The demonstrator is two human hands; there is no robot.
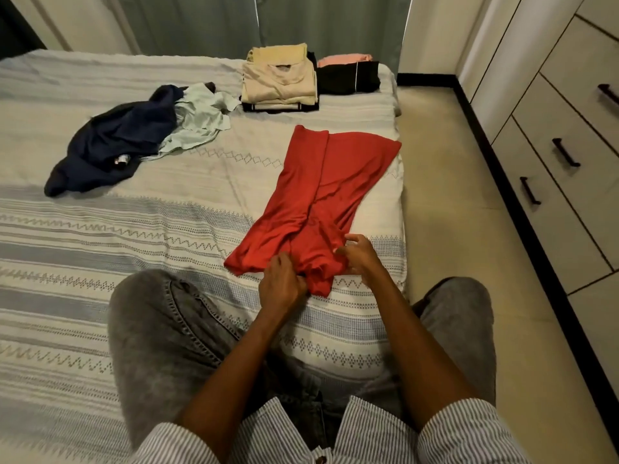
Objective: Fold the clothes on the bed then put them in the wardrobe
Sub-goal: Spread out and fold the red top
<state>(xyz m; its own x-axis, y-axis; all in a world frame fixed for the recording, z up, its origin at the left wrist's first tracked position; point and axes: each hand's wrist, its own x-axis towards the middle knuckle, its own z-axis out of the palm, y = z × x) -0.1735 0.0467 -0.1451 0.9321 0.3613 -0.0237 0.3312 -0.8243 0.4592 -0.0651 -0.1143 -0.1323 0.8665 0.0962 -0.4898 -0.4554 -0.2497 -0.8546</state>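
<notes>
A red garment [315, 195] lies lengthwise on the bed [134, 229] near its right edge, both long sides folded inward. My left hand [281, 283] grips the near end of the red cloth with curled fingers. My right hand [360, 254] hovers at the garment's near right corner, fingers spread and loosely bent, touching the fabric. A crumpled navy garment [110, 145] and a pale mint one [197, 122] lie unfolded at the far left. Folded stacks sit at the far edge: a cream pile [279, 83] and a black and pink pile [348, 73].
A white wardrobe unit with drawers and dark handles [566, 152] lines the right wall across a strip of tiled floor [445, 182]. Grey curtains [268, 21] hang behind the bed. My knee in grey jeans [160, 329] rests on the bedspread.
</notes>
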